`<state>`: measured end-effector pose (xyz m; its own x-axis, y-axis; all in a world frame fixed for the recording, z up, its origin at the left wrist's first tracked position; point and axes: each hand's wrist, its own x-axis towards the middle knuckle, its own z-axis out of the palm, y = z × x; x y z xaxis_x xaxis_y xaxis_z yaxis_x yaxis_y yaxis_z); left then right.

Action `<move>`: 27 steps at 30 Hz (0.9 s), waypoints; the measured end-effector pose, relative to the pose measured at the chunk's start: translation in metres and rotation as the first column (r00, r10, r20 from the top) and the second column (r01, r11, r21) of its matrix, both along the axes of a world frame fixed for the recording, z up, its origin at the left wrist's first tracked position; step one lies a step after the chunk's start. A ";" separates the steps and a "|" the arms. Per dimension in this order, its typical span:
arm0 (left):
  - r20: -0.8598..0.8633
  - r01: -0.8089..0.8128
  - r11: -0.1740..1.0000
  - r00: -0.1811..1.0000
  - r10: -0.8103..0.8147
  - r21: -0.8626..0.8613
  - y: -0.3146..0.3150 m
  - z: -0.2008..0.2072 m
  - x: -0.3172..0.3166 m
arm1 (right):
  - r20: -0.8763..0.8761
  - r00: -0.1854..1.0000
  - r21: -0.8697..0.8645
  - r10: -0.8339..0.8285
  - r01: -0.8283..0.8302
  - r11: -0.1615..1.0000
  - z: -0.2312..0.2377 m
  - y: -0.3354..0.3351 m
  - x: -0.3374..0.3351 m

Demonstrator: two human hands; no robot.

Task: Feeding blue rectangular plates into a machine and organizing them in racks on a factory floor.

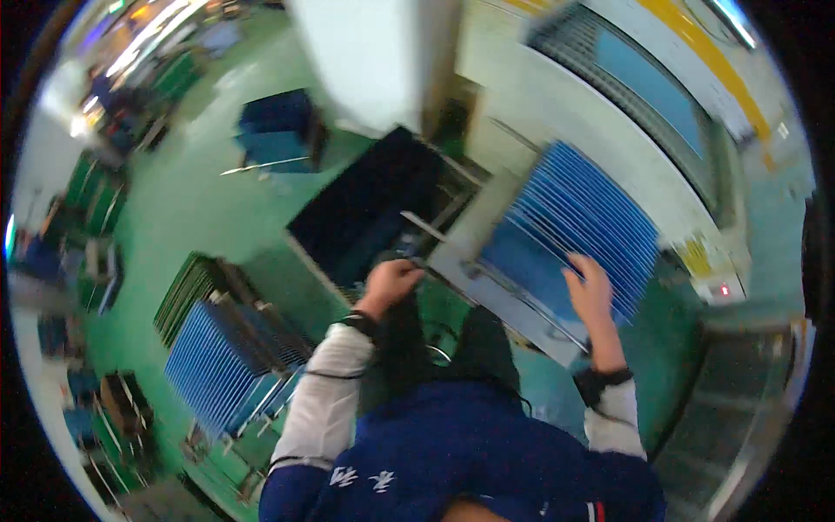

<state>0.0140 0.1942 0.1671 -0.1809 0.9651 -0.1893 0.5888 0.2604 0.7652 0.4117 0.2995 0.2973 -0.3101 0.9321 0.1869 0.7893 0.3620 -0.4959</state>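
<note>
My left hand (391, 285) is closed over the near edge of a dark bin (370, 196), its fingers pinched around something too small and blurred to name. Inside that bin, close to the fingers, lie small items I cannot make out. My right hand (593, 291) is at the near side of a blue rack (584, 222) with many thin parallel slats. Its thumb and forefinger are apart at the rack's front slat; whether they touch it is unclear. Below the rack, a metal bar (531, 302) runs along a grey work surface (557, 348).
At left stands another blue slatted rack (213, 365) on a frame, with a darker slatted stack (187, 291) behind it. A blue box (277, 122) sits on the green floor. A white pillar (374, 61) rises ahead; a pale machine (591, 113) stands to the right.
</note>
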 end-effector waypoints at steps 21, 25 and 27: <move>0.099 -0.120 0.970 0.990 0.101 0.211 -0.017 -0.031 0.003 | 0.546 0.834 -0.081 -0.085 0.154 0.985 -0.059 0.037 0.004; 0.105 -0.129 0.970 0.988 0.109 0.204 -0.017 -0.028 -0.002 | 0.551 0.828 -0.025 -0.105 0.142 0.990 -0.084 0.047 0.027; 0.141 -0.087 0.967 0.989 0.054 0.240 -0.018 -0.031 -0.004 | 0.523 0.848 0.012 -0.091 0.100 0.995 -0.081 0.047 0.024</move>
<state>0.0103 0.1762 0.1364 -0.2397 0.9705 0.0242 0.4651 0.0929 0.8804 0.4356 0.3464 0.2163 -0.2669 0.9637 0.0082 0.9637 0.2670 -0.0062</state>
